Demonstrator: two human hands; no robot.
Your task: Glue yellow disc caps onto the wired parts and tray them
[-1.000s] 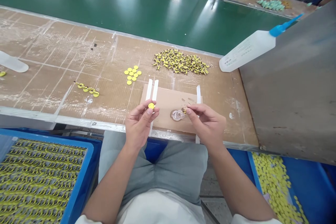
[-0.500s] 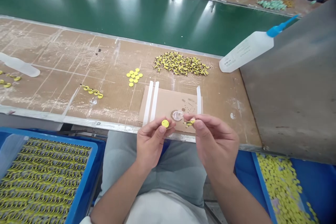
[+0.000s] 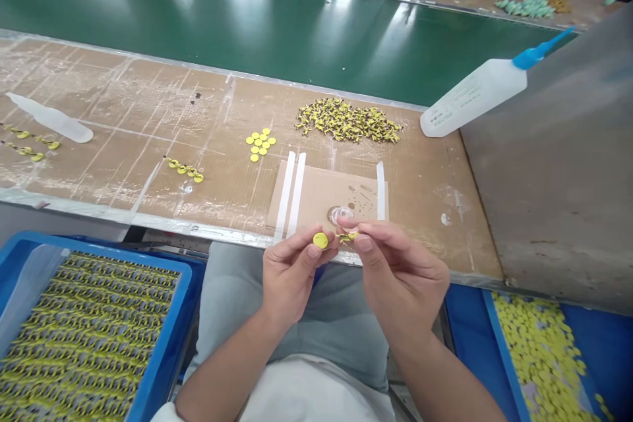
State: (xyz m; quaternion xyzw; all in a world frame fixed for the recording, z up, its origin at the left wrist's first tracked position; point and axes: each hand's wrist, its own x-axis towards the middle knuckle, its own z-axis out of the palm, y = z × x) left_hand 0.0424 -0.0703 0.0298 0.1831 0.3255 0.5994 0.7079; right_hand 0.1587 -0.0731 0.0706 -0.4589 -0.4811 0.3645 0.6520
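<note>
Between the thumb and fingers of my left hand (image 3: 291,277) is a small round yellow disc (image 3: 320,240), its flat face toward me. My right hand (image 3: 403,277) pinches a small yellow-and-black figure piece (image 3: 347,237), which sits close to the disc's right side; whether the two touch I cannot tell. Just behind my fingers, a small clear round dish (image 3: 341,214) rests on a taped cardboard sheet (image 3: 321,191), partly hidden by my right hand. Farther back lie a group of loose yellow discs (image 3: 260,144) and a heap of yellow-and-black pieces (image 3: 349,120).
A white bottle with a blue nozzle (image 3: 475,95) leans by a metal panel (image 3: 558,165) at right. Joined pieces (image 3: 184,170) lie left on the bench. Blue trays flank my legs: a left one (image 3: 184,277) and a right one (image 3: 504,356). Beyond the green belt (image 3: 198,20), another person's hands work.
My right hand has moved left, bringing the figure piece close to the yellow disc in my left hand. The whole view has shifted slightly.
</note>
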